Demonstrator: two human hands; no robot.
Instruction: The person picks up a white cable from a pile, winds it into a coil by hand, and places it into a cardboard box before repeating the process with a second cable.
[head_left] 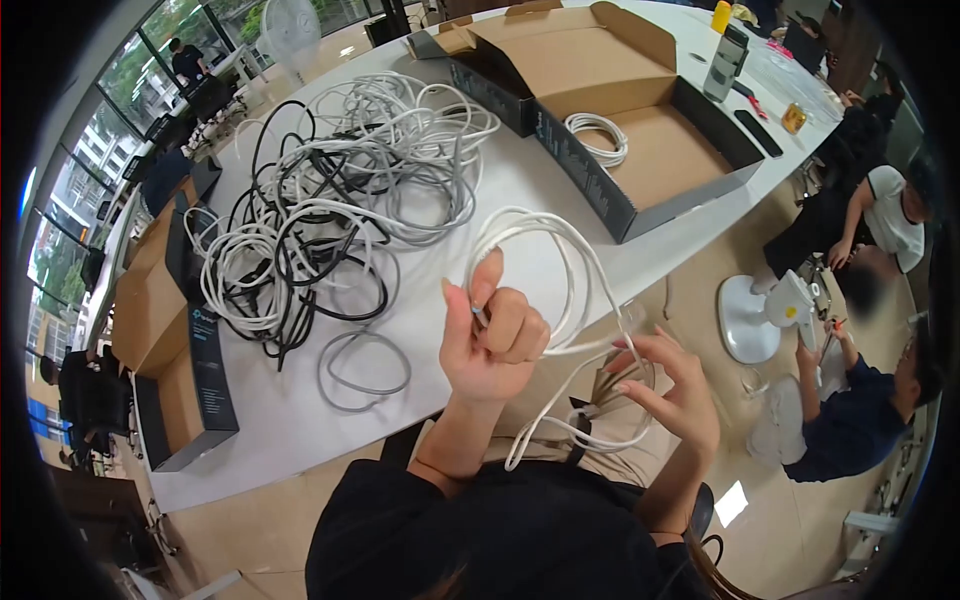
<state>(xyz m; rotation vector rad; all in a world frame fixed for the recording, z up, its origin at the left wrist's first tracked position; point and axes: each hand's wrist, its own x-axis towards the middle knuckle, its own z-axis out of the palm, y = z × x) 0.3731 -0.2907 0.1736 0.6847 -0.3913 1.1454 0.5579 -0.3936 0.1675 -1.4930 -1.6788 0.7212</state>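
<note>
A partly coiled white cable hangs in loops in front of my body. My left hand is closed around one side of the coil, its thumb sticking up. On the other side, my right hand has its fingers and thumb curved about a strand of the same cable. A loose length droops below, between the hands, over my lap. Beyond my left hand, a big tangle of white, grey and black cables covers the white table. One grey cable lies in a small loop near the front edge.
An open cardboard box at the back right holds a coiled white cable. Another open box stands at the left. A bottle and a phone are farther right. Two people work beside a white fan.
</note>
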